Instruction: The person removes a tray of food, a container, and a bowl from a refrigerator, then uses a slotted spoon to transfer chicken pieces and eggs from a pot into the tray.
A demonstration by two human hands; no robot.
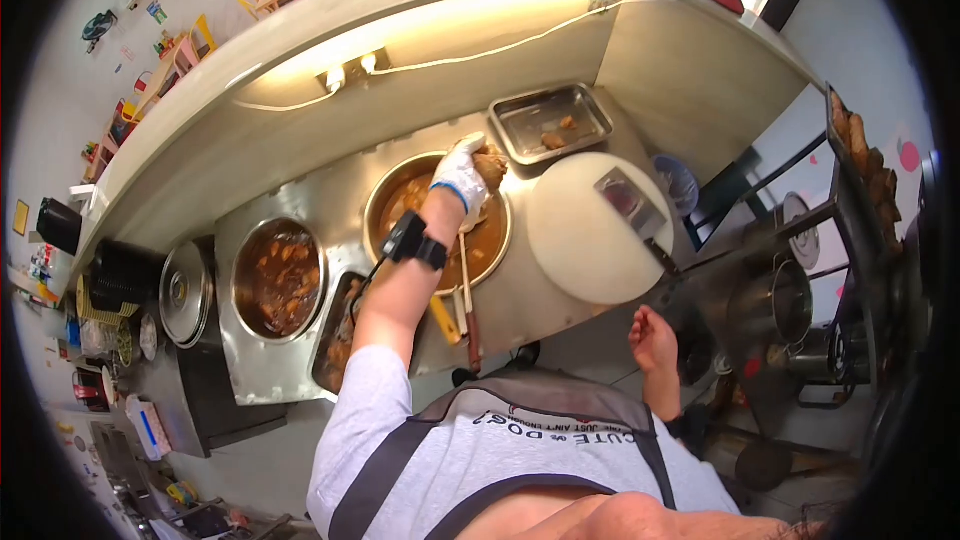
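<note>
White glove on, my left hand [460, 176] is clamped on a browned piece of food [490, 168], its fingers together around the near side. I have that piece up over the far side of the large metal pot [368, 215], which holds brown liquid; whether it touches the rim I cannot tell from here. Long-handled utensils [463, 285] lean out over the pot's near edge, and a yellow handle [444, 321] sits beside them. Just beyond, to the right, the rectangular tray [519, 117] carries a few small pieces on the steel desk [345, 212]. A cleaver [632, 204] lies across the round white board [575, 250]. Left of the large pot I see a smaller pot [237, 285] of dark food and a long tray [322, 348] partly under my arm. My bare right hand [654, 340] hangs near the board, fingers bent; I cannot tell whether their tips meet.
</note>
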